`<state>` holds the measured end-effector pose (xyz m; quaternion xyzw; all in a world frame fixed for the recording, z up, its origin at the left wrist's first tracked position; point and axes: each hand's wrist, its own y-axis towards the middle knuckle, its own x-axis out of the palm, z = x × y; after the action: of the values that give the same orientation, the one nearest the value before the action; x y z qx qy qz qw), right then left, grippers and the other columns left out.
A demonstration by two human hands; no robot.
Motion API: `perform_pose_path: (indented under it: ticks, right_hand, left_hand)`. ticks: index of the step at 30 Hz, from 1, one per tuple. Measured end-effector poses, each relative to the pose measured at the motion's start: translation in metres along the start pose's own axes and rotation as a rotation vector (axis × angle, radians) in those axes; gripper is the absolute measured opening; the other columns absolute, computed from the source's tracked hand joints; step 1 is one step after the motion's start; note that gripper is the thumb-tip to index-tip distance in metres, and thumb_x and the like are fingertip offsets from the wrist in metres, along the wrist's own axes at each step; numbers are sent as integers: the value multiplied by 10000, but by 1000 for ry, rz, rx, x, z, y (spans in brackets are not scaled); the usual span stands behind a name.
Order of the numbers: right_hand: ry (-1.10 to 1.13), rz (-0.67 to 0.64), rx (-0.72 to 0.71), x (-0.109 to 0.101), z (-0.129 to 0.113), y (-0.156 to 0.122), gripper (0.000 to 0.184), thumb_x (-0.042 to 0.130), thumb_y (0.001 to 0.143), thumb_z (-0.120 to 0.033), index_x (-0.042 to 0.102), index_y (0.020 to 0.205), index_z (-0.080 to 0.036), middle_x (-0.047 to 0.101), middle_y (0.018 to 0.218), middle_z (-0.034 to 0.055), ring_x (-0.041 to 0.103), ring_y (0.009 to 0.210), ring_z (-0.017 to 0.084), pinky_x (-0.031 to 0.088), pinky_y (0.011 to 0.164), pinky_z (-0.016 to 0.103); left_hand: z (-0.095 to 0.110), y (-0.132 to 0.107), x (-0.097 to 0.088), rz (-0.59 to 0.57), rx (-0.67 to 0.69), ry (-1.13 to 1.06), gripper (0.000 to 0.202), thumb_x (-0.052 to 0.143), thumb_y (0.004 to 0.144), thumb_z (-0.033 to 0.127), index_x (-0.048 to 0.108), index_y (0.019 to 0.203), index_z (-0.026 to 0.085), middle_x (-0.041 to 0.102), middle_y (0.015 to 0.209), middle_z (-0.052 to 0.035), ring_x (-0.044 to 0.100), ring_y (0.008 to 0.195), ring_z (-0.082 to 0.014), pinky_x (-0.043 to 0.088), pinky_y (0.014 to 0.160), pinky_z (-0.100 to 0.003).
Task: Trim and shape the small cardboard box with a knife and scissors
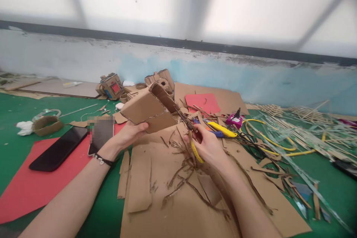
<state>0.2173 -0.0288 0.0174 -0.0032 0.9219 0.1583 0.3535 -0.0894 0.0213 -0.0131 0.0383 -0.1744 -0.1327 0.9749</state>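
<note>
**Box pinched at left, scissors at its open rim**

The left hand (136,132) is closed on the cardboard box (146,108), thumb flat along the near lower edge; its other fingers are mostly hidden behind the card. The right hand (206,141) is wrapped around scissors (196,153) with a yellow handle, blades aimed far and left at the box's open end. Blur hides whether the blades touch the rim, or how far they are parted.

The box is held up in the middle of the scene, tilted, its opening toward the right and far side. It should be light and fairly stiff along its folds, dry rather than slippery, but its walls would likely dent under a hard squeeze and the rough rim could tear. The closed left end or a folded edge looks the safest hold, well apart from the blades.

Both forearms reach in from the near side and converge. The left wrist, wearing a dark bracelet (102,160), is extended with the thumb uppermost; the right hand turns inward, the handle slanting out below its fingers.

Beneath lies a cardboard sheet (158,227) strewn with torn strips (182,182). A yellow cutter (223,129) rests just beyond the right hand; a black phone (58,150) lies on red sheet (16,193) to the left.
</note>
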Motion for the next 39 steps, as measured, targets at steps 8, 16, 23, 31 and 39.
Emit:
perform_pose_path:
  ticks: [8,16,23,31,39]
  right_hand:
    - [-11,-23,-62,-3,0,-1,426,674,917,-651,656,954,-227,559,693,-33,516,658,178,381,627,296]
    - [-84,-63,-69,-16,0,-1,493,647,931,-715,636,840,-230,560,640,-27,493,610,169,340,591,293]
    - [-61,-122,-94,-10,7,-4,396,663,976,-580,664,1149,-223,658,901,11,598,807,207,437,719,307]
    - [-137,-54,-49,-16,-4,-3,496,638,909,-725,559,778,-253,543,634,-27,478,617,172,317,593,291]
    - [-139,-61,-91,-16,-9,-5,439,609,941,-676,633,890,-240,616,722,-5,517,662,181,357,620,285]
  left_hand:
    - [2,-1,-5,-63,-38,11,885,985,715,428,646,1514,258,694,1522,-150,642,1415,-451,652,1055,-572]
    - [1,-1,-11,-87,-50,20,849,946,777,460,620,1534,254,720,1490,-147,680,1361,-434,707,951,-514]
    - [-2,0,-15,-148,-78,-2,934,982,763,459,561,1583,313,713,1506,-125,702,1341,-394,719,891,-437]
    - [-3,-1,-14,-168,-97,-16,970,982,758,529,545,1600,329,675,1552,-128,698,1338,-390,709,850,-396]
    - [-3,-1,-16,-254,-178,-18,873,961,780,579,622,1521,265,780,1341,-158,802,1074,-341,693,768,-372]
